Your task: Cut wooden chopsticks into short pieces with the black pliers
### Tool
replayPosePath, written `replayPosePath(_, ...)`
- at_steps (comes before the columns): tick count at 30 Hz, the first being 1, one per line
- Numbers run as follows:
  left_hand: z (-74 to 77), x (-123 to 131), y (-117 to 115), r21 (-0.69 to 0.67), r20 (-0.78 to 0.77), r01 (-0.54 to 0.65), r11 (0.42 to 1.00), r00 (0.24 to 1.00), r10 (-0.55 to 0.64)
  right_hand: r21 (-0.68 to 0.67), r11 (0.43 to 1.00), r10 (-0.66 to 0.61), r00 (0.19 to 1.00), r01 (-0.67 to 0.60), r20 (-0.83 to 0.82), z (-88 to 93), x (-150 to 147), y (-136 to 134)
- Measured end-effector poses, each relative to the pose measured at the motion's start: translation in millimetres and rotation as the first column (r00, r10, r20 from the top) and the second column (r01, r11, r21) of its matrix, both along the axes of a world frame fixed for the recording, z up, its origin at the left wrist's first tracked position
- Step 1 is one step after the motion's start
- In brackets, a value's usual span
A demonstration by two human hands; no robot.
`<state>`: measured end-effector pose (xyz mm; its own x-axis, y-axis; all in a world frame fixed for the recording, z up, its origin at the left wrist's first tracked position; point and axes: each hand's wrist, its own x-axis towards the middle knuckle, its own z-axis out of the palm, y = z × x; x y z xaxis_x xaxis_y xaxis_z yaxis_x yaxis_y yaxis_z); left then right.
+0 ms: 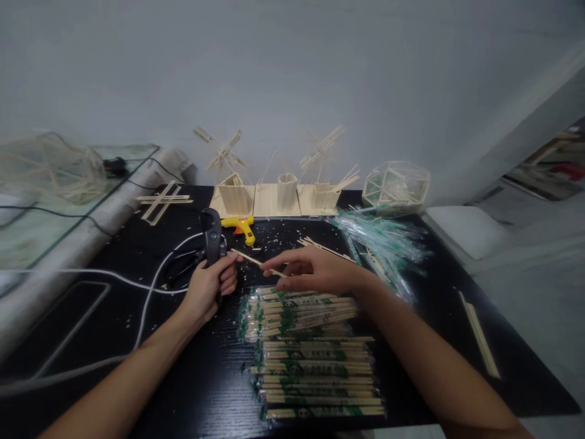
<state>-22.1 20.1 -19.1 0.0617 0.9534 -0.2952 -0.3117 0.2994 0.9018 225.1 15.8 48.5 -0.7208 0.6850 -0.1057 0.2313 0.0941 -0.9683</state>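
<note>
My left hand (205,286) is wrapped around a black hand cutter (211,235), whose curved head points up. Its thumb also touches the left end of a thin wooden stick (247,256). My right hand (315,268) pinches the other end of this stick between thumb and fingers. Below the right hand lie rows of chopsticks (315,366) in clear wrappers with green print. A yellow glue gun (242,227) rests just beyond the left hand.
Along the wall stand windmill-like stick models on wooden boards (265,204). A stick frame (397,186) and a heap of empty wrappers (384,241) are at right. A crossed stick piece (164,201) lies at left. White cable (150,292) loops across the black table (192,378).
</note>
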Motion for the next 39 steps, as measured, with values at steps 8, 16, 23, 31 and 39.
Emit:
replayPosePath(8,2.4,1.8,0.6,0.054,-0.089,-0.082,0.995,0.992,0.087,0.200,0.978,-0.073,0.995,0.057,0.075,-12.1,-7.9,0.1)
replayPosePath(16,2.4,0.7,1.9,0.144,-0.155,-0.180,0.973,0.967,0.202,0.116,0.984,-0.144,0.986,0.135,0.080,-13.4,-11.7,-1.1)
replayPosePath(23,5.0,-0.8,3.7,0.210,-0.123,-0.226,0.951,0.959,0.255,0.135,0.970,-0.211,0.976,0.202,0.054,-29.0,-19.6,-1.8)
replayPosePath(31,1.4,-2.2,5.6,0.242,-0.209,-0.270,0.932,0.924,0.321,0.191,0.935,-0.311,0.949,0.298,0.044,-44.0,-20.6,0.7)
replayPosePath(39,-11.3,-7.2,8.6,0.184,-0.364,-0.132,0.974,0.911,0.192,0.631,0.775,-0.407,0.773,0.011,0.487,-47.1,-34.9,-13.2)
